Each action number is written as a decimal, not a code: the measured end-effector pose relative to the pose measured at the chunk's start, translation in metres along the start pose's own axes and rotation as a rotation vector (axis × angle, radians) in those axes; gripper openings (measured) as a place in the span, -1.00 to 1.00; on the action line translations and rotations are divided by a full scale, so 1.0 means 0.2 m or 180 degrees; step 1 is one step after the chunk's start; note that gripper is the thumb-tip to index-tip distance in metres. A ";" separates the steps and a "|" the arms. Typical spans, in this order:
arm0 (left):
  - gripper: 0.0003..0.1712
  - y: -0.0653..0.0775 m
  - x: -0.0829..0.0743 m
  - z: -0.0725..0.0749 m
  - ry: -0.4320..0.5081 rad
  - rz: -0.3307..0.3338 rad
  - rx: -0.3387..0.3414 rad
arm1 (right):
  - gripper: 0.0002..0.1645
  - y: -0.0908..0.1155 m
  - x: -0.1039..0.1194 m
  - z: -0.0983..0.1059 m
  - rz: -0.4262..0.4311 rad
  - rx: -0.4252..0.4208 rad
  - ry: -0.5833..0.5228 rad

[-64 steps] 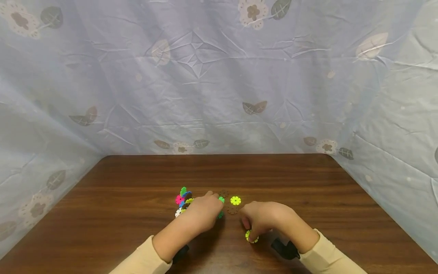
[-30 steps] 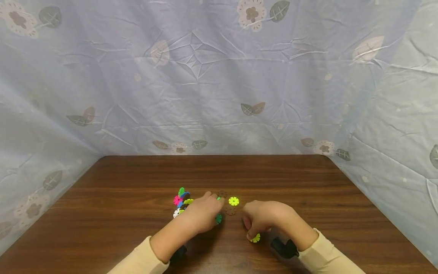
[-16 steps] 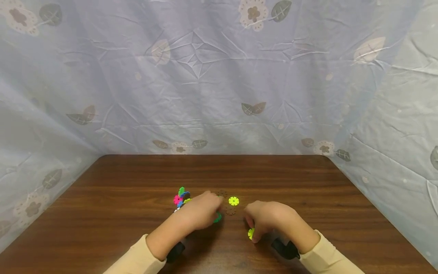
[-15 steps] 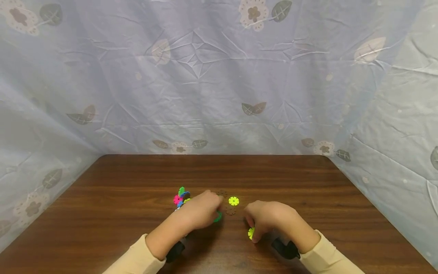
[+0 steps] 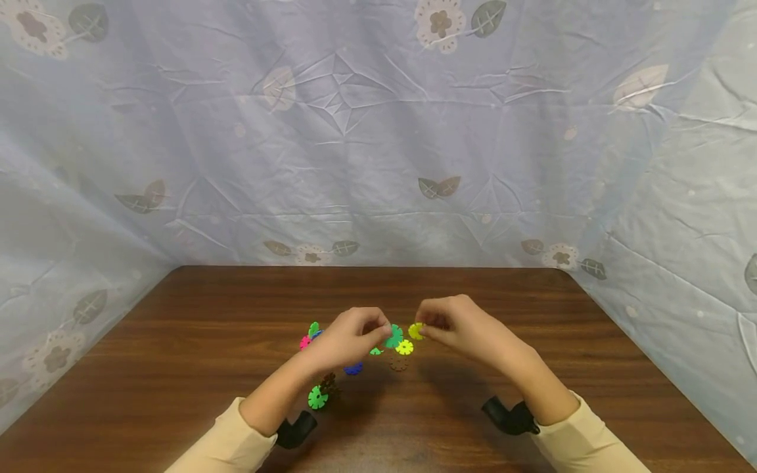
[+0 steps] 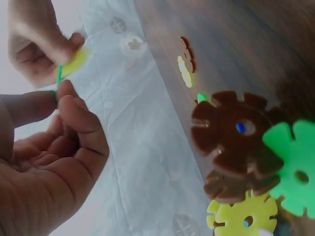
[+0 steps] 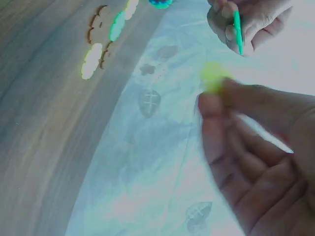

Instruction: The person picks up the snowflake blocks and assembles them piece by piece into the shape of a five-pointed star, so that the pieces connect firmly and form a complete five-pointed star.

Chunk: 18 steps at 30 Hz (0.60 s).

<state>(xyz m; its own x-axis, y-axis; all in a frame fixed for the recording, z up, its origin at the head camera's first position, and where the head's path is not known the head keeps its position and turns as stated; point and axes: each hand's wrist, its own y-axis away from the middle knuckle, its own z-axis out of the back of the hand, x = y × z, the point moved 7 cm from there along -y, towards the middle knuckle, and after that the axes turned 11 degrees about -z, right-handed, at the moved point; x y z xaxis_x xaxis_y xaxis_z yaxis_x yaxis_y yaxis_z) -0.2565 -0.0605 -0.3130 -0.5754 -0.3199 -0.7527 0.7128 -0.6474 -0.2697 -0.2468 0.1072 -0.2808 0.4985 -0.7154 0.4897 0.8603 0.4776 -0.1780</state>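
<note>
Between thumb and fingers, my left hand (image 5: 349, 338) pinches a green notched plastic disc (image 5: 393, 336), which appears edge-on in the left wrist view. My right hand (image 5: 473, 328) pinches a yellow notched disc (image 5: 416, 331) by its edge; this disc is blurred in the right wrist view. Both hands are raised over the table, fingertips facing, with the two discs close to each other. Below them lie another yellow disc (image 5: 405, 347), a brown disc (image 5: 399, 363) and a partly hidden green disc (image 5: 376, 351).
More discs lie left, partly hidden by the left arm: a pink one (image 5: 305, 342), a blue one (image 5: 353, 369) and a green one (image 5: 317, 397) beside brown ones (image 5: 328, 383). The brown wooden table (image 5: 236, 295) meets a patterned cloth (image 5: 378, 197) behind and at the sides.
Both hands have risen off the table and moved away from me, nearer each other. The left hand has brought up a green disc, the right its yellow disc. Discs beneath the left arm are now uncovered.
</note>
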 end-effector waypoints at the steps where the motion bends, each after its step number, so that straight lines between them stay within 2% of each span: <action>1: -0.77 0.00 0.00 0.00 0.0139 0.0046 -0.0054 | -0.98 0.00 0.01 0.02 0.0055 -0.0139 -0.0103; 4: -0.77 0.00 0.00 0.01 0.0541 0.0170 -0.0207 | -0.97 0.01 0.03 0.06 0.0149 -0.0430 -0.0348; 7: -0.76 -0.01 0.01 0.02 0.0859 0.0229 -0.0312 | -0.93 0.01 0.04 0.08 0.0177 -0.0572 -0.0492; 15: -0.71 -0.01 0.01 0.01 0.1348 0.0240 -0.0188 | -0.87 0.01 0.06 0.08 0.0375 -0.0710 -0.0761; 18: -0.72 -0.01 0.01 0.01 0.1488 0.0280 -0.0211 | -0.87 0.01 0.06 0.07 0.0458 -0.0760 -0.0824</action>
<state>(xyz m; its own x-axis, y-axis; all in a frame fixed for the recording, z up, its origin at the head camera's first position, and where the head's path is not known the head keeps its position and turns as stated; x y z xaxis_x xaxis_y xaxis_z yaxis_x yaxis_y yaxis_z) -0.2593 -0.0608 -0.3132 -0.2804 -0.0163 -0.9597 0.7836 -0.5813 -0.2191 -0.2399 0.1069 -0.2625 0.5989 -0.4825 0.6391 0.7993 0.4097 -0.4397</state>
